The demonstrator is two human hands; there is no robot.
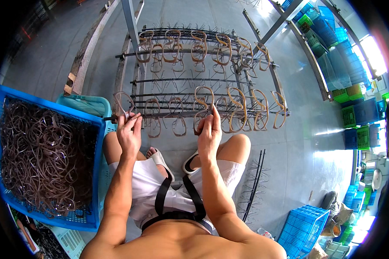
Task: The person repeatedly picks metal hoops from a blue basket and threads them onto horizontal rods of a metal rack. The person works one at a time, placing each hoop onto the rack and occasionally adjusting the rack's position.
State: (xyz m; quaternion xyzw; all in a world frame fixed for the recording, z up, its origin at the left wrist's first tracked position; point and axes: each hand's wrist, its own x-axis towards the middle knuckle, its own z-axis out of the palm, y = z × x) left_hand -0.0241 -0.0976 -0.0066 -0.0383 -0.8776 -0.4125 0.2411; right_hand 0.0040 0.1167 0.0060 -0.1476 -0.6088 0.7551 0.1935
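Observation:
In front of me a dark bar (177,115) with thin wire prongs lies across a rack, and brown eyeglass frames (237,110) hang along it. My left hand (129,134) is closed near the bar's left end, its fingertips pinching a brown eyeglass frame (123,98) that stands partly above the bar. Farther right, my right hand (210,134) is closed too, thumb and fingers at the bar on another eyeglass frame (204,91). The fingers hide exactly where these two frames meet the wire prongs.
A blue crate (47,107) heaped with loose brown eyeglass frames (47,159) stands at my left. More barred rows (190,54) holding frames lie farther back between metal uprights (132,26). A spare pronged bar (255,185) and a blue crate (301,228) are on the floor at right.

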